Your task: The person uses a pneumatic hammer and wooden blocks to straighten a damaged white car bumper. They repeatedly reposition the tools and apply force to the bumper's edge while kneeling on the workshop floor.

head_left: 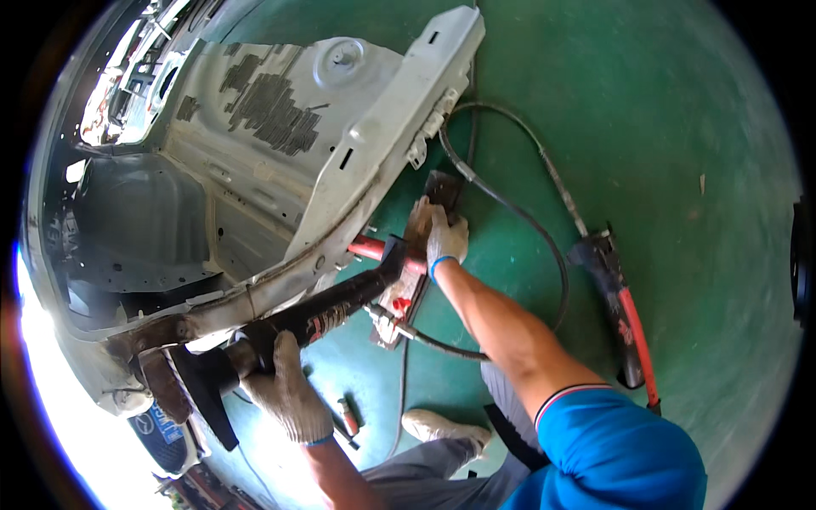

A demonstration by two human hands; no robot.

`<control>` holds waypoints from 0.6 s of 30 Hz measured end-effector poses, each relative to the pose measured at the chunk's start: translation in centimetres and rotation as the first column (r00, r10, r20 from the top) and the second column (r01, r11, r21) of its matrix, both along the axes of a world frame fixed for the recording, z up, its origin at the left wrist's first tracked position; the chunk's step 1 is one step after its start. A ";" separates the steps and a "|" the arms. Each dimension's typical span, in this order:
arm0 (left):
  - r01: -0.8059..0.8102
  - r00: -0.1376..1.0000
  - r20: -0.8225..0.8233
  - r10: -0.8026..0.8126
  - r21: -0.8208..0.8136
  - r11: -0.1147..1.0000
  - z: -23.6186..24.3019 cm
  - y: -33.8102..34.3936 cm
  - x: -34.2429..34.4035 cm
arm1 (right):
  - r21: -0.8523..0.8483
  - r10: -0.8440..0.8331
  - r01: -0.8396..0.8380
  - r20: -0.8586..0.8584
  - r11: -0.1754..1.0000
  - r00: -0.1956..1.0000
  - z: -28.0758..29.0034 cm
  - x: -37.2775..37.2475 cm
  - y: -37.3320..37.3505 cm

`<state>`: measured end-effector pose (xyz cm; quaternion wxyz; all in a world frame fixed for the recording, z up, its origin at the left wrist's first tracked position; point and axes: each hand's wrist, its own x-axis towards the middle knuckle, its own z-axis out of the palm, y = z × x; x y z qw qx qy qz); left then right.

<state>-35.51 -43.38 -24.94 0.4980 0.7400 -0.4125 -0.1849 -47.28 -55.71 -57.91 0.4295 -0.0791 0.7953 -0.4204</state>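
My left hand (287,395), in a white knitted glove, is wrapped round the lower end of a black hydraulic ram (327,310). The ram lies slantwise along the car body's edge, its flared black foot (206,382) close to a brown block (163,384) at the body's corner. My right hand (446,236), gloved too, grips a worn wooden block (420,223) beyond the ram's upper end. A red tube (367,247) passes by that end, between the car body and the wood. Part of the block is hidden under my fingers.
A grey bare car body (357,144) fills the left. On the green floor (680,127) at right lies a hand pump (608,280) with a red handle (639,340). Its black hose (531,217) loops near my right arm. A small red-and-grey tool (348,416) lies near my shoe (446,425).
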 end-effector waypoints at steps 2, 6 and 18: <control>0.025 0.999 0.022 -0.025 -0.017 1.000 -0.4 -0.2 0.0 | -0.059 0.143 -0.138 0.095 0.989 0.985 -0.6 -2.6 1.5; 0.114 0.994 0.000 -0.114 -0.040 0.993 -1.4 -0.3 -0.6 | -0.061 0.672 -0.676 -0.075 0.734 0.737 -0.2 -9.4 4.0; 0.110 0.992 0.065 -0.105 -0.065 0.992 -2.5 0.0 2.7 | 0.457 0.819 -0.741 -0.533 0.491 0.214 19.6 -39.7 26.0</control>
